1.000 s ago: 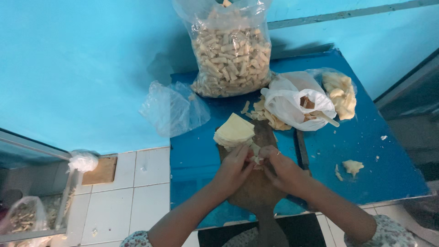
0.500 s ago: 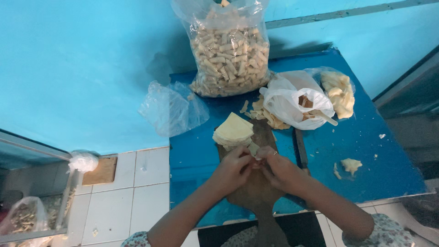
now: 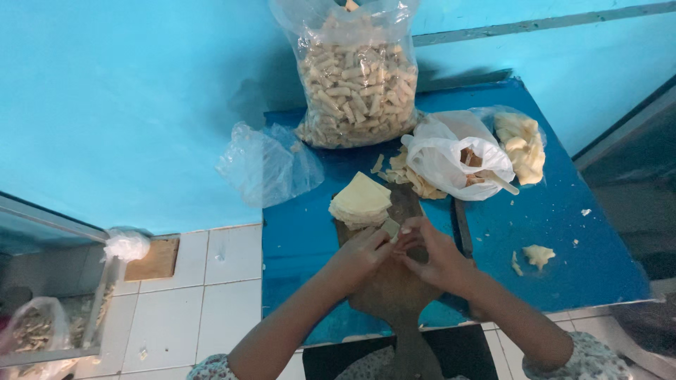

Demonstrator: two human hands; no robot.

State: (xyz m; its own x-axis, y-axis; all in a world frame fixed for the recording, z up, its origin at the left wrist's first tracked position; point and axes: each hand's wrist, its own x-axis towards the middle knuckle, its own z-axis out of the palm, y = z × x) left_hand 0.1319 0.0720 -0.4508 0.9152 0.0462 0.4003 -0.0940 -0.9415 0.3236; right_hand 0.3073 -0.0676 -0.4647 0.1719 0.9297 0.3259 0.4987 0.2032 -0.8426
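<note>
Both hands — left hand (image 3: 360,255) and right hand (image 3: 431,255) — are pinching together on a small pale wrapper piece (image 3: 391,229) over the wooden board (image 3: 394,288), just beside the wrapper stack (image 3: 360,200) on the blue surface (image 3: 296,239).

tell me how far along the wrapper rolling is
Done: a large clear bag is full of finished rolls. In hand: the left hand and right hand work one small piece over the wooden board. Left: a stack of wrappers waits on the board.
</note>
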